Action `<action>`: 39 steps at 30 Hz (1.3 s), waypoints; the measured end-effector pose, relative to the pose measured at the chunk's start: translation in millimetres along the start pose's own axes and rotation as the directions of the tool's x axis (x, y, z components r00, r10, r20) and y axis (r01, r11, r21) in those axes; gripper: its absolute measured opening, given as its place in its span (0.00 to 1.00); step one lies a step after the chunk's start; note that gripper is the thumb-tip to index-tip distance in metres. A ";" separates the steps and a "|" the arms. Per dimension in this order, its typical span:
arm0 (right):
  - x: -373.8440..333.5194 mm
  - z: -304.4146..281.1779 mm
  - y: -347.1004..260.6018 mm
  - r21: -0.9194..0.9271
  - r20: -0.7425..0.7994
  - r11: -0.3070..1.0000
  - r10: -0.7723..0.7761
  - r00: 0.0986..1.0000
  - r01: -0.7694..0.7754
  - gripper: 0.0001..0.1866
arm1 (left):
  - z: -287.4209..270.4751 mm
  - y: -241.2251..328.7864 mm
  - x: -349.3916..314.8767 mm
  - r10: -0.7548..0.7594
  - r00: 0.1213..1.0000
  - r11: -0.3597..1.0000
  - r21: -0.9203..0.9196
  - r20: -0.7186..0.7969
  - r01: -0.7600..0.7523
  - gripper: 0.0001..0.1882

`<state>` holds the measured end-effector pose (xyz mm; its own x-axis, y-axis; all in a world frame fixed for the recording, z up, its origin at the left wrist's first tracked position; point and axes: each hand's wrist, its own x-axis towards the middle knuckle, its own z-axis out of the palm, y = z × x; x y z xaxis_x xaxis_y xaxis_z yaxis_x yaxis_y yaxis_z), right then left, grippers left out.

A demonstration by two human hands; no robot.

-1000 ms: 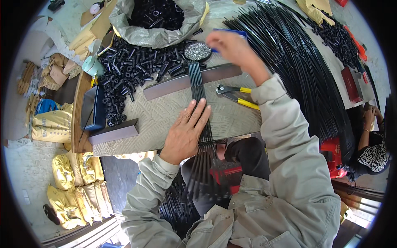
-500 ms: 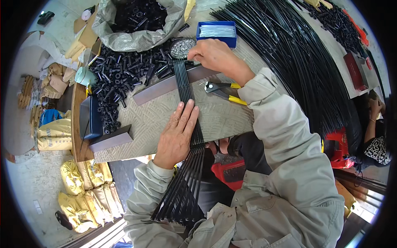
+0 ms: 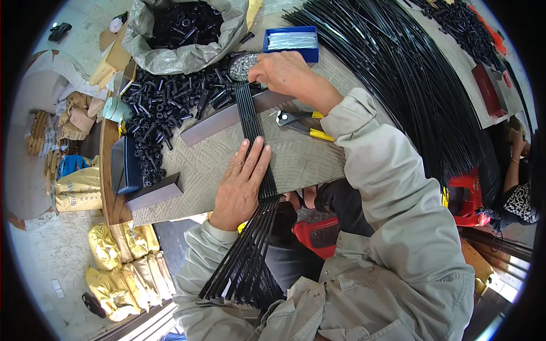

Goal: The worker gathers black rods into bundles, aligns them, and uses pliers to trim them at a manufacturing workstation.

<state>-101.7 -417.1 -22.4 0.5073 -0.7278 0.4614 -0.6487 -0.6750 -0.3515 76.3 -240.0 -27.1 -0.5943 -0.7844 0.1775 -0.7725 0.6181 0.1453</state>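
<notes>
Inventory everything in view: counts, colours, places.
Table: one, grey-beige, centre.
Open sack: one, grey, upper left.
Loose parts: uncounted, black, below sack.
Shiny pieces: uncounted, silver, right of loose parts.
Box: one, blue, white strips inside, upper centre.
Rod pile: uncounted, black, table's right.
Rod bundle: uncounted, black, centre, overhanging near edge.
Pincers: one, yellow-handled, right of bundle.
Bars: two, grey, under bundle and at left corner.
Tray: one, blue, left edge.
Cup: one, pale green, left edge.
Floor sacks: several, yellow, lower left.
Carton: one, dark red, far right.
Co-worker: one, black-and-white clothing, right rim.
Left hand: one, beige-sleeved, flat on rod bundle.
Right hand: one, beige-sleeved, at shiny pieces.
</notes>
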 end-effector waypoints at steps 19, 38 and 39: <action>-5.5 -13.4 12.4 0.031 0.128 0.996 0.085 0.988 -0.089 0.02 | 2.7 -1.6 -1.9 0.007 1.000 1.000 -0.009 -0.015 -0.007 0.35; 12.8 -2.7 24.3 0.333 -0.362 0.931 -0.020 0.932 0.149 0.07 | -2.1 1.9 -3.3 -0.029 0.999 0.999 0.036 -0.025 0.030 0.34; 15.8 -11.2 35.4 0.183 -0.365 0.983 0.084 0.927 -0.017 0.07 | -1.2 -0.5 -3.2 -0.018 1.000 0.999 0.049 -0.006 0.018 0.35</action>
<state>-122.9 -451.1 -18.4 0.2087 -0.6872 0.6959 -0.5425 -0.6733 -0.5023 78.9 -237.7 -26.6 -0.5792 -0.7949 0.1805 -0.7931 0.6007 0.1004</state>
